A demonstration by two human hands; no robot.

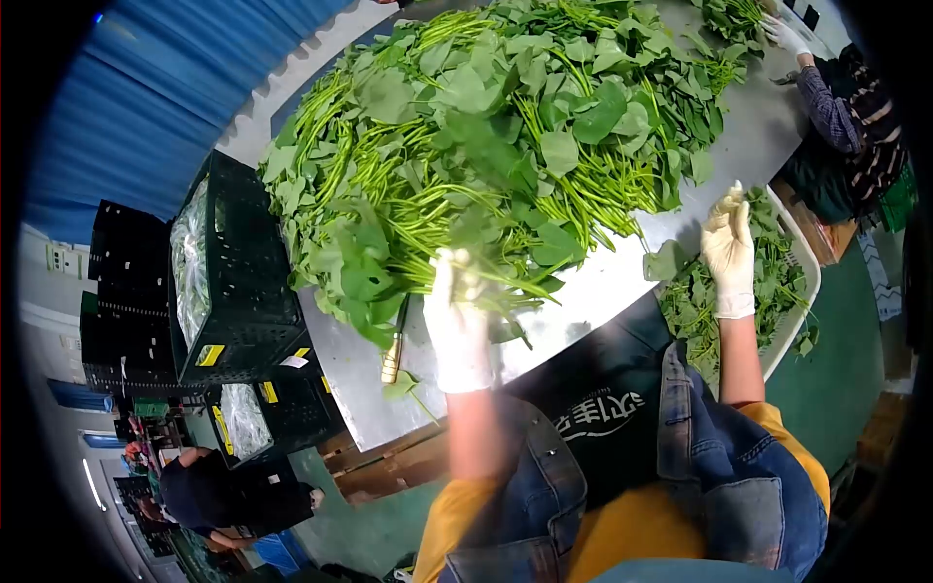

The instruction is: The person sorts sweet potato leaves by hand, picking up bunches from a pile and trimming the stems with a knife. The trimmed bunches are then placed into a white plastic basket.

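Note:
A big heap of leafy green stems (389,170) covers much of the metal table (598,301). My left hand (457,325), in a pale glove and blurred by motion, is at the heap's near edge, its fingers closed around some leafy stems. My right hand (729,243), also gloved, is raised over the near side of a white basket (807,262), fingers stretched upward and nothing visible in them. More loose leafy greens (695,306) lie in that basket. A tool with a wooden handle (392,361) lies on the table left of my left hand, its far end hidden under leaves.
Dark crates (248,253) holding plastic-wrapped contents stand stacked left of the table. At the far right, a co-worker's gloved hand (785,37) reaches the greens. Another person (209,491) is at lower left. Cardboard boxes (384,471) sit under the table's near edge.

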